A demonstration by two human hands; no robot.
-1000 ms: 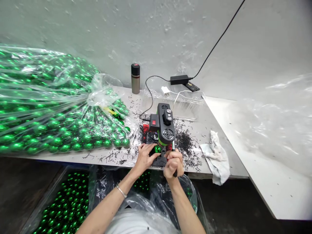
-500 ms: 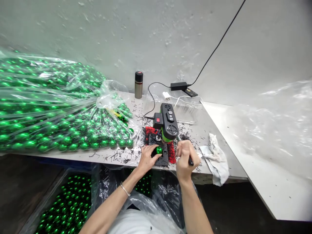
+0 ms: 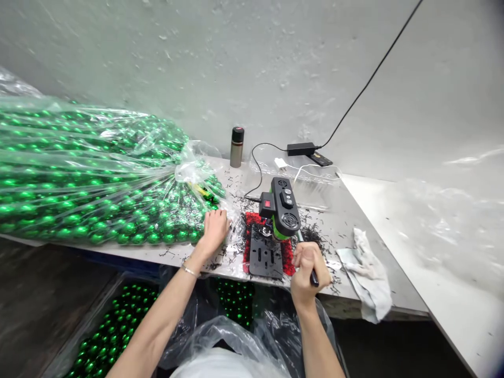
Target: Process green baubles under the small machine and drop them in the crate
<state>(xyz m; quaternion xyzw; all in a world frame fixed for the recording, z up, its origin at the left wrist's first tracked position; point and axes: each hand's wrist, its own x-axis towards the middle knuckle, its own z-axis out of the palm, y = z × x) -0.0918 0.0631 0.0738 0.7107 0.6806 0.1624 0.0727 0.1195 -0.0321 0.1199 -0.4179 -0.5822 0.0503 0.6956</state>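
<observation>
My left hand [image 3: 215, 230] is at the right edge of the clear plastic bag [image 3: 98, 173] of shiny green balls; its fingers curl down and whatever they hold is hidden. My right hand [image 3: 311, 269] is wrapped round the black-ended lever [image 3: 314, 278] of a small press with a black and green head [image 3: 286, 210]. Under that head lies a black slotted base plate [image 3: 266, 258] on a red mat [image 3: 289, 257], with no ball on the plate. Small black bits lie scattered around the press.
Behind the press are a metal flask [image 3: 237, 147], a black power adapter [image 3: 301, 149] with cables and a clear plastic tray [image 3: 315, 195]. A white cloth [image 3: 368, 273] hangs over the front edge at right. More green balls [image 3: 114, 328] fill a bag below the table.
My left hand has left the base plate and moved left to the bag; the green ball it held there is gone from the plate. My right hand stays on the lever. The view has shifted.
</observation>
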